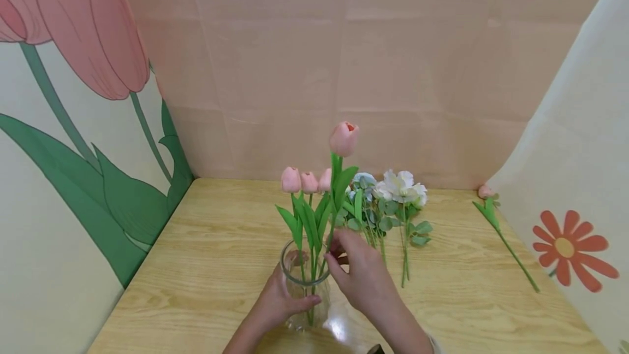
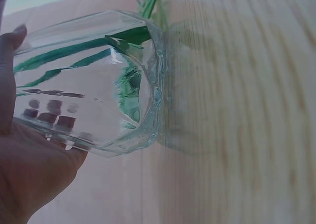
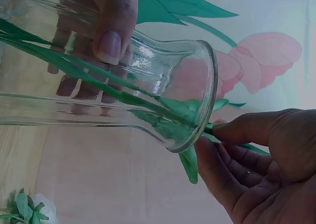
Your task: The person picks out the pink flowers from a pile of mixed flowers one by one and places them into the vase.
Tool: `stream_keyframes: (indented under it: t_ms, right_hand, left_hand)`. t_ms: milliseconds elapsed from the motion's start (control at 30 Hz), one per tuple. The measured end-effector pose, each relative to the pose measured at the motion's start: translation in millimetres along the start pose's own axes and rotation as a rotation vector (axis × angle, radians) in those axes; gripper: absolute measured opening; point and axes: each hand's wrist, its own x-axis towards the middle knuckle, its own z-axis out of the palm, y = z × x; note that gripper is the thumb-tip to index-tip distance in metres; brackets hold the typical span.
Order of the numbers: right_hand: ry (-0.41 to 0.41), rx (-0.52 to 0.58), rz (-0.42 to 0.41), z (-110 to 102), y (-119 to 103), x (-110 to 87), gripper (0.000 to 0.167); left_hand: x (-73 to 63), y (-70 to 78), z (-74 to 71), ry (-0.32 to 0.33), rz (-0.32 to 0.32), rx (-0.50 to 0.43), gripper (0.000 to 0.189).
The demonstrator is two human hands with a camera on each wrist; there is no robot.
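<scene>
A clear glass vase (image 1: 321,295) stands on the wooden table, with the left hand (image 1: 282,298) wrapped around its side, thumb toward the camera. Three pink tulips (image 1: 309,183) with green leaves rise out of it. At the rim, the right hand (image 1: 362,275) pinches the stem of another pink tulip (image 1: 344,140), whose bloom stands higher than the others. In the right wrist view, thumb and forefinger hold the green stem (image 3: 210,129) right by the vase mouth. Through the glass in the left wrist view, green stems (image 2: 64,56) reach toward the thick base.
Behind the vase to the right lie white flowers (image 1: 400,186) and pale blue flowers (image 1: 365,180) with leafy stems. A single pink tulip (image 1: 511,253) lies near the table's right edge. Printed cloth (image 1: 88,179) hangs at the left, and a pink backdrop (image 1: 393,70) closes the back.
</scene>
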Motion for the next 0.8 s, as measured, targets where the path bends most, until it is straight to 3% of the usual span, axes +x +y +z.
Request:
stream_keyframes:
  t_ms: [200,800]
  right_hand:
    - [0.013,-0.011,-0.046,-0.6,1.6,-2.8,0.025]
    - [0.014,0.041,-0.051,-0.5,4.1,-5.7,0.022]
  left_hand:
    - [-0.6,-0.2,0.2,0.009,0.016,0.018,0.092]
    - [-1.4,-0.7,1.0,0.028,0.000,0.041,0.097]
